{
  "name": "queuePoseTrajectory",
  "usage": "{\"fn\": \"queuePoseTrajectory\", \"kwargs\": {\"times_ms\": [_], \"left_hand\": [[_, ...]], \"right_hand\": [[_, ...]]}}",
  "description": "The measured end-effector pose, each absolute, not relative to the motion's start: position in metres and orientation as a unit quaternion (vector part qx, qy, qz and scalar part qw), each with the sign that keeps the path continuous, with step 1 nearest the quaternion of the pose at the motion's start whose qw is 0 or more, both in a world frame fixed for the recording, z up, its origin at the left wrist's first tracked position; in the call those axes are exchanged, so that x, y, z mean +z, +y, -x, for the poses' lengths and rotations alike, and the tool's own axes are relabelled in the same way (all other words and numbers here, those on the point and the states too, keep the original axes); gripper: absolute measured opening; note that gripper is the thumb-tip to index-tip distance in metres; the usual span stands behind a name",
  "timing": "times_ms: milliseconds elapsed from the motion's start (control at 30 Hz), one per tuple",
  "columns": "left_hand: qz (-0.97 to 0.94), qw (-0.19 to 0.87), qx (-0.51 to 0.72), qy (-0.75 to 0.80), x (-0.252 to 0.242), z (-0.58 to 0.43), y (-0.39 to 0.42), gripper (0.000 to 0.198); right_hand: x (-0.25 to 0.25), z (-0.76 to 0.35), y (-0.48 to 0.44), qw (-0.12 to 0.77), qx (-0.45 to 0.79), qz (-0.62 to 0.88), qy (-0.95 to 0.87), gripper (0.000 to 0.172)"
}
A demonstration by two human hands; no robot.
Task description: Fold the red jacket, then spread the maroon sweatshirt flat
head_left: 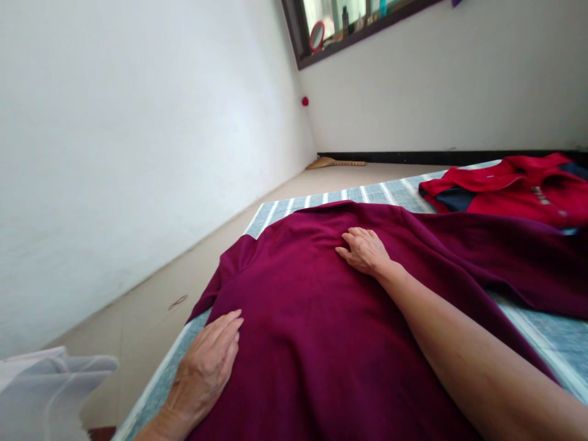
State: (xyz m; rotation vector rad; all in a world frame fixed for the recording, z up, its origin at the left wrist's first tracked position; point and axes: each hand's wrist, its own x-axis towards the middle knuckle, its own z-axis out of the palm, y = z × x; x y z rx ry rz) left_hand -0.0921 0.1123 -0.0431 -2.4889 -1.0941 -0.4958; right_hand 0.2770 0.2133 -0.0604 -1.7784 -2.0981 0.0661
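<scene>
A maroon long-sleeved garment (294, 306) lies spread over a blue-and-white striped cloth (271, 214), with light wrinkles down its body. My left hand (206, 361) rests flat at the garment's left edge, fingers stretched out and lying side by side. Farther up, near the garment's top, my right hand (362, 250) lies palm down on the fabric, fingers spread a little. Neither hand grips anything. One sleeve reaches out to the right; the other hangs over the cloth's left edge.
A red and navy garment (509, 187) lies at the back right of the striped cloth. On the floor behind is a broom (335, 163). White walls (138, 122) stand left and behind. Light, whitish fabric (50, 392) is at lower left.
</scene>
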Motion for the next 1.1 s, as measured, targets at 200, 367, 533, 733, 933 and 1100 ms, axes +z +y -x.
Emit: {"fn": "queuePoseTrajectory", "kwargs": {"times_ms": [200, 367, 533, 733, 933, 1100], "left_hand": [[0.869, 0.217, -0.176, -0.408, -0.043, 0.092, 0.112, 0.025], [0.868, 0.225, -0.170, -0.409, -0.043, 0.092, 0.112, 0.024], [0.875, 0.228, -0.163, -0.395, -0.041, 0.093, 0.115, 0.024], [0.879, 0.233, -0.146, -0.390, -0.038, 0.095, 0.116, 0.023], [0.882, 0.173, -0.180, -0.399, -0.016, 0.066, 0.107, 0.018], [0.898, -0.027, -0.233, -0.373, 0.028, -0.005, 0.072, 0.017]], "right_hand": [[-0.061, -0.277, 0.214, 0.195, 0.024, 0.636, -0.747, 0.032], [-0.061, -0.278, 0.214, 0.196, 0.023, 0.636, -0.746, 0.031], [-0.060, -0.277, 0.213, 0.198, 0.021, 0.635, -0.746, 0.031], [-0.060, -0.277, 0.214, 0.199, 0.023, 0.635, -0.746, 0.031], [-0.060, -0.277, 0.214, 0.196, 0.026, 0.636, -0.746, 0.033], [-0.059, -0.278, 0.212, 0.195, 0.022, 0.635, -0.748, 0.032]]}}
